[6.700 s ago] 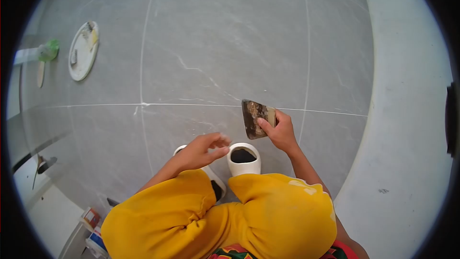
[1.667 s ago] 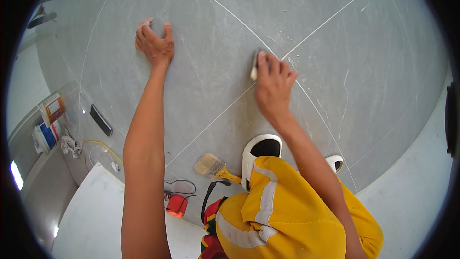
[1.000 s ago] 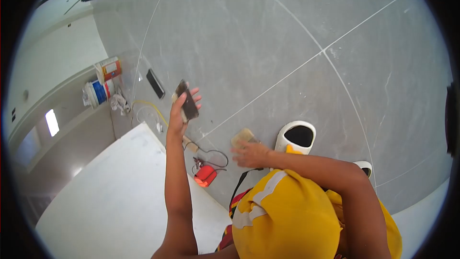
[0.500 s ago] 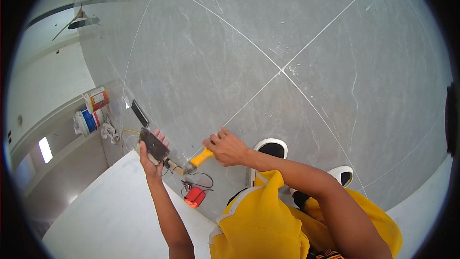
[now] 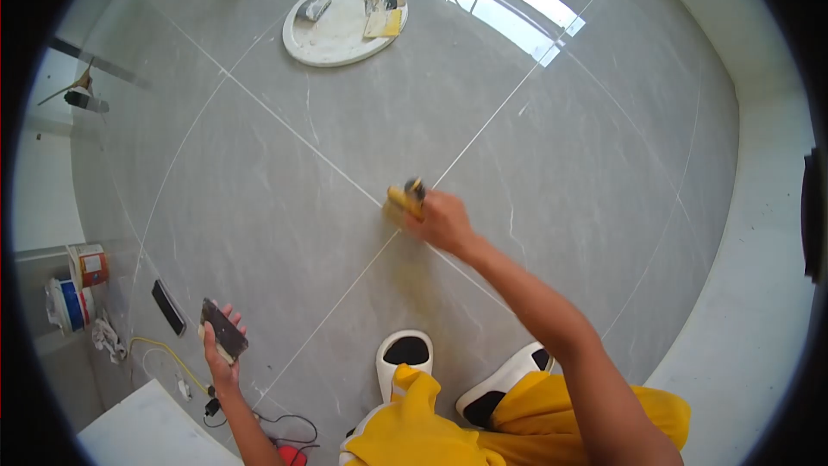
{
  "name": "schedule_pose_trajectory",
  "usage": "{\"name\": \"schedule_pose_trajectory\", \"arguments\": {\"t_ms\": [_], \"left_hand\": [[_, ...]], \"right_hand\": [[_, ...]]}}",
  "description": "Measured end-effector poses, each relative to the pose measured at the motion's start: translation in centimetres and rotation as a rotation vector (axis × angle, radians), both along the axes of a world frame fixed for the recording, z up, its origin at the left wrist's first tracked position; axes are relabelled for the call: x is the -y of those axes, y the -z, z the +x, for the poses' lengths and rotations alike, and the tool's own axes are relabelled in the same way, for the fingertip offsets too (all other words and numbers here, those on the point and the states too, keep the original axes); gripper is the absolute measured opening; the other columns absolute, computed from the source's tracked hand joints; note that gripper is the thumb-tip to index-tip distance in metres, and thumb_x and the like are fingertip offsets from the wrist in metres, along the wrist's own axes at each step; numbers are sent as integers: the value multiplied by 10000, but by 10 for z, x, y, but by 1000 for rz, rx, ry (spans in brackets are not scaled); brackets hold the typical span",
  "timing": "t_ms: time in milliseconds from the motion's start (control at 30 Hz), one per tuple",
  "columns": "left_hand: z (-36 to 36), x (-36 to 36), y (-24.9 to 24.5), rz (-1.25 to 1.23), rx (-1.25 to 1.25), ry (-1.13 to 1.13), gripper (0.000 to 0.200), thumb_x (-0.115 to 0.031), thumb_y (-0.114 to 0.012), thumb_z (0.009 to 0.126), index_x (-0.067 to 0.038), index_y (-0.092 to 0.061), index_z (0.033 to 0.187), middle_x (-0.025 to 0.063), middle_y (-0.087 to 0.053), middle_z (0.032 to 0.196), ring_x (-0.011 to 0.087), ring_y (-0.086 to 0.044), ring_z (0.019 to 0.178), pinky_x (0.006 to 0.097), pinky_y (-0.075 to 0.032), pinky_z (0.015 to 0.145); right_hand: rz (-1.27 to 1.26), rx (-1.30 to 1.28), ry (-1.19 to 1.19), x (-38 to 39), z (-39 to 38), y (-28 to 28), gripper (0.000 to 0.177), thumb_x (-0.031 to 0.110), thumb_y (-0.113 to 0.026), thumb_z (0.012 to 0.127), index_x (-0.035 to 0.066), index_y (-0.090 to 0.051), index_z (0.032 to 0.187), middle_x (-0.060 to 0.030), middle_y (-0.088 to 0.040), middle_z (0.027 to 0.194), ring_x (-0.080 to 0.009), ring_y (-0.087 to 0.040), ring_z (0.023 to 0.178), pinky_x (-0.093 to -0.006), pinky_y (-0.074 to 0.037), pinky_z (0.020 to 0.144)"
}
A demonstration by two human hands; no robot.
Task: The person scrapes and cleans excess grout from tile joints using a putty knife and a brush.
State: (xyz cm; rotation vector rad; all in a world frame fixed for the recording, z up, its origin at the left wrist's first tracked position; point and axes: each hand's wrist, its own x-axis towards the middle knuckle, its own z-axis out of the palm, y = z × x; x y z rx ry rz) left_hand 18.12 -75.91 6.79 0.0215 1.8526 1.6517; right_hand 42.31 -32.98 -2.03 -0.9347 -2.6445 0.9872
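My left hand, at the lower left, is wrapped round a dark flat rectangular block with a pale edge, held above the floor. Near the middle of the view, my right hand grips a yellow-handled tool. The tool is smeared by motion, and its working end cannot be made out clearly. It is over the pale joint lines of the grey tiled floor, close to where they cross.
An oval white lid bears scrapers and scraps. A black phone-like object lies left, near buckets, a crumpled cloth and a yellow cable. A red object with black wires sits below. White slippers are on my feet.
The view has shifted, bringing the oval lid into sight. My right hand has moved with the yellow-handled tool away from my left hand to the tile crossing. My left hand still holds the dark block.
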Motion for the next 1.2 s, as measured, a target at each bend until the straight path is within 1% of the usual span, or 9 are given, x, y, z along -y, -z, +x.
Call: {"name": "schedule_pose_trajectory", "arguments": {"t_ms": [100,167,400,567,700,800,933,1133,1200], "left_hand": [[6,-6,-4,46,19,22,697,-508,-502,987,-81,-329,1510,165,-500,1413,267,-541,1237,396,-477,992],[9,-6,-4,58,23,42,714,-508,-518,977,-60,-334,1503,171,-500,1409,268,-539,1242,393,-473,997],[16,-4,7,26,58,126,663,-423,-546,973,-15,-377,1467,201,-510,1395,268,-559,1224,396,-512,972],[28,-84,5,-132,120,348,400,-247,-538,1003,58,-580,1259,92,-687,1033,161,-658,912,294,-540,815],[33,-154,19,-454,-459,771,242,-227,-615,924,12,-640,894,98,-574,666,160,-531,612,346,-463,602],[34,-203,59,-471,-651,834,300,-269,-684,861,12,-587,815,198,-617,706,346,-584,618,414,-474,607],[35,-255,81,-452,-703,845,376,-324,-757,801,5,-576,796,228,-640,736,413,-638,707,451,-492,631],[51,-300,100,-297,-719,962,416,-345,-788,779,13,-582,832,217,-669,761,420,-646,727,440,-509,650],[47,-310,96,-316,-632,959,429,-332,-808,789,22,-567,814,151,-643,704,199,-593,644,352,-496,616]], "right_hand": [[-15,-76,-15,-56,10,-14,294,254,-758,791,-5,-667,898,-195,-657,763,-368,-610,623,-419,-483,564],[-181,-174,-29,-38,30,-47,301,131,-751,852,28,-661,1120,-78,-692,875,-182,-635,722,-326,-518,663],[-369,272,-512,31,114,-22,328,218,-793,766,128,-698,1066,-85,-694,982,-307,-648,964,-377,-513,865],[68,174,-99,-49,-8,-20,237,241,-779,772,33,-699,851,-152,-668,831,-339,-643,766,-420,-507,665],[295,-130,16,-77,-27,-28,296,261,-765,804,-24,-689,776,-183,-659,796,-358,-632,703,-422,-504,624],[-139,-268,198,-66,18,-63,309,185,-784,818,-56,-710,997,-163,-717,907,-240,-685,764,-364,-535,649],[-66,-177,387,-65,105,-48,330,151,-784,828,-50,-700,1076,-122,-724,929,-193,-664,765,-329,-534,698],[-239,-78,553,-50,159,-33,333,160,-782,838,-32,-692,1095,-112,-707,927,-184,-651,808,-331,-524,729],[-226,-46,531,-42,161,-42,332,159,-782,836,-23,-690,1098,-103,-704,928,-186,-647,812,-334,-523,736]]}}
